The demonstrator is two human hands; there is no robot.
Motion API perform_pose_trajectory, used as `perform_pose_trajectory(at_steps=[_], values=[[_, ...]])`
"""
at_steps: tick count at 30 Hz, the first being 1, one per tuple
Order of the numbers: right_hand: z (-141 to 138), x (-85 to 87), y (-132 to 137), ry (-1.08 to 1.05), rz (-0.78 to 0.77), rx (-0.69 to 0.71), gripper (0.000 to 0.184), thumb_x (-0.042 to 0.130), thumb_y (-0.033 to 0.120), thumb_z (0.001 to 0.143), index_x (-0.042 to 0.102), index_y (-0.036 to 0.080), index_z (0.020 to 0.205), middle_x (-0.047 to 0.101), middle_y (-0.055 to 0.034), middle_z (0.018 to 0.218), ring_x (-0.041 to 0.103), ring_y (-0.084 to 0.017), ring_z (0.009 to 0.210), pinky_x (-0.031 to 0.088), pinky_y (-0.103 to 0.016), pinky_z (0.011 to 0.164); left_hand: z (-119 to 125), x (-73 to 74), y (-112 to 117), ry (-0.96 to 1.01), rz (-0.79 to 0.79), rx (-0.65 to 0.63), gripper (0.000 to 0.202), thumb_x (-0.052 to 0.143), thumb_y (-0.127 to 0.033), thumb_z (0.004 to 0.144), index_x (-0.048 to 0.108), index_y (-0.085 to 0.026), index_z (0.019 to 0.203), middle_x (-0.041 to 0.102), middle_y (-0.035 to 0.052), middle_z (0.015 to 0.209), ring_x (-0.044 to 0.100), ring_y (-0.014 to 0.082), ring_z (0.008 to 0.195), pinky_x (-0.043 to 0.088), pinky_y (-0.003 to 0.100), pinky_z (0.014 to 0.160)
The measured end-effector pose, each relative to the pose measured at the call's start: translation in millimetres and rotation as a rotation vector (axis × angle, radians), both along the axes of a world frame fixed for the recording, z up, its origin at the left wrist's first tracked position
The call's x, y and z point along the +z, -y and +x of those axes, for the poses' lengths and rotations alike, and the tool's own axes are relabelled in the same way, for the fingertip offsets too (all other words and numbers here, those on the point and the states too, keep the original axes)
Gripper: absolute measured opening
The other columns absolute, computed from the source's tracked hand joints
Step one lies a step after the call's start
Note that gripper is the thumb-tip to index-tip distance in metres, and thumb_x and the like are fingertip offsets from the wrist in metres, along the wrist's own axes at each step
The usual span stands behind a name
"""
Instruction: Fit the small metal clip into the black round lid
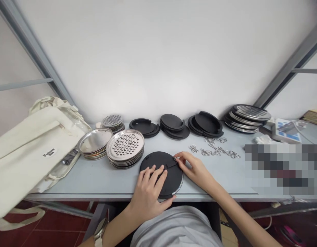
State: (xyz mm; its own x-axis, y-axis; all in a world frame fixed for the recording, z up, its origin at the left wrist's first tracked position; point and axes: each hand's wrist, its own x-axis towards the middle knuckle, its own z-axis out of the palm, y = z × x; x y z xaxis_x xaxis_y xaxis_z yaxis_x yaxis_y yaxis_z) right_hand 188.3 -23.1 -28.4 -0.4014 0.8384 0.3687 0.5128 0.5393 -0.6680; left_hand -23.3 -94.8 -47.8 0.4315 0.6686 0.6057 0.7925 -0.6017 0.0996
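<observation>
A round black plastic disc (158, 158) with a bright metal rim along its lower right lies near the table's front edge. Across it rests my left hand (150, 192), fingers spread flat on top and the thumb along the lower rim. My right hand (193, 168) pinches a small metal wire clip (175, 159) at the disc's upper right edge; the fingers partly hide the clip. Similar bent wire clips (216, 151) lie loose to the right of that hand. A stack of perforated grater plates (126, 145) stands to the left of the disc.
Plain metal discs (95, 142) and fine-holed plates (112, 120) are stacked at the left. Black round holders (144, 127) line the back, with assembled graters (247, 118) at back right. A cream bag (45, 137) covers the left end; part of the right side is pixelated.
</observation>
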Motion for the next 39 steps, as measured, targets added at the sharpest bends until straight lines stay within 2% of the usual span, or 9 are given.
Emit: perform_pose_trajectory(at_steps=[5,9,16,25,33,39], values=[[2.1,2.5,2.9,0.043,-0.031,0.019,0.017,0.039,0.027,0.097,0.054,0.021,0.103,0.055,-0.0005,0.075,0.055,-0.016,0.067,0.046,-0.029,0.067,0.1,0.5,0.5,-0.001,0.013,0.003,0.054,0.059,-0.043,0.083,0.056,-0.014,0.128,0.058,0.0099,0.130,0.050,0.0301,0.118,0.036,0.044,0.100],[1.6,4.9,5.3,0.063,-0.048,0.044,0.016,0.041,0.025,0.095,0.051,0.021,0.107,0.053,-0.0006,0.077,0.054,-0.016,0.067,0.045,-0.028,0.065,0.1,-0.2,0.6,0.001,0.015,0.002,0.054,0.060,-0.043,0.083,0.056,-0.014,0.128,0.058,0.0099,0.130,0.051,0.0297,0.118,0.036,0.044,0.099],[1.1,6.9,6.6,0.058,-0.118,0.067,0.016,0.040,0.026,0.094,0.050,0.022,0.107,0.043,0.0059,0.065,0.045,-0.012,0.055,0.037,-0.023,0.055,-0.8,0.7,0.3,-0.017,0.031,0.003,0.053,0.061,-0.042,0.082,0.056,-0.015,0.128,0.059,0.0110,0.129,0.052,0.0293,0.117,0.038,0.043,0.098],[1.2,4.7,5.9,0.054,-0.153,0.066,0.015,0.040,0.027,0.094,0.045,0.023,0.107,0.041,0.0092,0.058,0.038,-0.012,0.049,0.031,-0.022,0.052,-0.1,2.1,0.3,0.001,0.023,-0.003,0.052,0.060,-0.041,0.083,0.056,-0.014,0.128,0.058,0.0099,0.129,0.051,0.0295,0.117,0.036,0.043,0.099],[2.0,4.0,4.6,0.046,-0.121,0.077,0.016,0.042,0.025,0.093,0.047,0.021,0.107,0.042,0.0088,0.059,0.040,-0.011,0.051,0.033,-0.022,0.053,0.3,3.0,0.3,0.015,0.040,-0.003,0.051,0.061,-0.038,0.081,0.056,-0.015,0.127,0.059,0.0113,0.128,0.053,0.0297,0.116,0.039,0.044,0.098],[2.8,1.6,3.7,0.052,-0.074,0.063,0.014,0.042,0.025,0.093,0.048,0.021,0.105,0.047,0.0060,0.065,0.046,-0.013,0.056,0.037,-0.024,0.056,0.1,2.9,0.1,0.015,0.036,-0.003,0.051,0.061,-0.040,0.081,0.057,-0.015,0.125,0.059,0.0094,0.129,0.053,0.0289,0.116,0.039,0.043,0.098]])
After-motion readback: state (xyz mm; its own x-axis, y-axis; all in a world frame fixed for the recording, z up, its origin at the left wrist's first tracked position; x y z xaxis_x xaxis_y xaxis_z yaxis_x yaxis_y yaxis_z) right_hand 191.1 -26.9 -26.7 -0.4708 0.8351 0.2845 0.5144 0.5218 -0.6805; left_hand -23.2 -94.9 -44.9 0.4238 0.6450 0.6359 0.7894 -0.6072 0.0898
